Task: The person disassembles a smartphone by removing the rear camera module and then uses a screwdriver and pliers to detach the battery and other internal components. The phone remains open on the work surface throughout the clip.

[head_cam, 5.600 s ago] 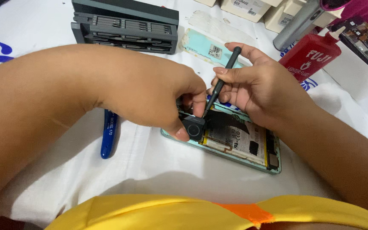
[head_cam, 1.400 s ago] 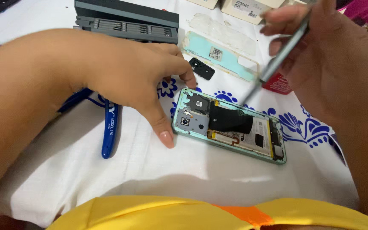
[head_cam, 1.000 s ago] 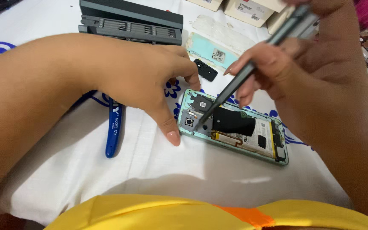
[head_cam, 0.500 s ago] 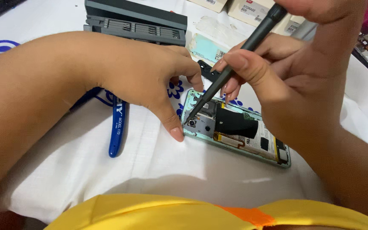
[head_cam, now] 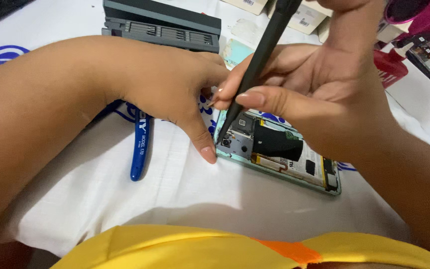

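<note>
Head view showed your opened phone (head_cam: 279,154) lying near you on the white cloth (head_cam: 125,199). Your left hand (head_cam: 170,89) spread flat, thumb touching the phone's left edge, holding nothing. Your right hand (head_cam: 319,94) pinched a black tool (head_cam: 257,65), tip on the phone. Farther left lay blue pliers (head_cam: 139,144).

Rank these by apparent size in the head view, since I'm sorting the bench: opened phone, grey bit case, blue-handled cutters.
1. opened phone and grey bit case: look alike in size; the case lies farther off and is partly hidden, so unranked.
2. blue-handled cutters: smallest, partly under the left hand.
</note>
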